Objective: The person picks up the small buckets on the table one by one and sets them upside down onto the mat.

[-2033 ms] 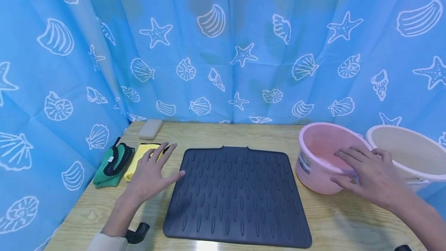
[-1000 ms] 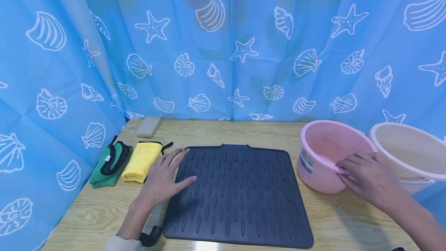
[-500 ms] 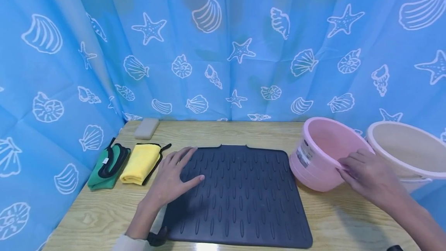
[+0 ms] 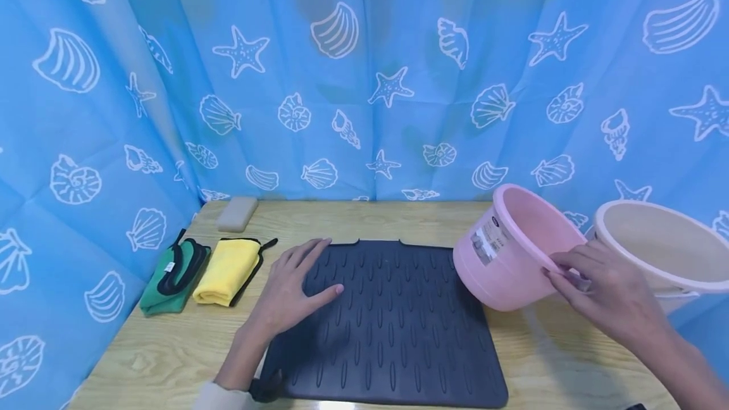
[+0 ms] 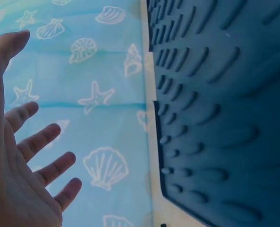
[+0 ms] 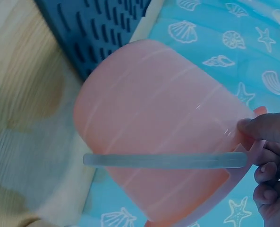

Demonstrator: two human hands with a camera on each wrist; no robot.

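Observation:
My right hand [image 4: 604, 290] pinches the near rim of a pink plastic bucket [image 4: 507, 264], thumb outside and fingers curled over the edge. The bucket is tilted, its mouth toward the right and its base over the right side of a dark ribbed mat [image 4: 393, 328]. In the right wrist view its pale handle bar [image 6: 163, 161] crosses the bucket's side. My left hand [image 4: 293, 296] hovers over the mat's left part with fingers spread, holding nothing. The left wrist view shows that hand [image 5: 26, 161] beside the mat [image 5: 215, 118].
A folded yellow cloth [image 4: 228, 271] and a folded green cloth [image 4: 173, 274] with black trim lie at the left. Behind them sits a pale block [image 4: 236, 214]. A cream bucket [image 4: 660, 239] stands at the right. A blue shell-patterned curtain [image 4: 353, 81] closes off the back and left.
My right hand has taken hold of the pink bucket's rim, tilted it and moved it left toward the mat. My left hand has drifted right over the mat, fingers still spread.

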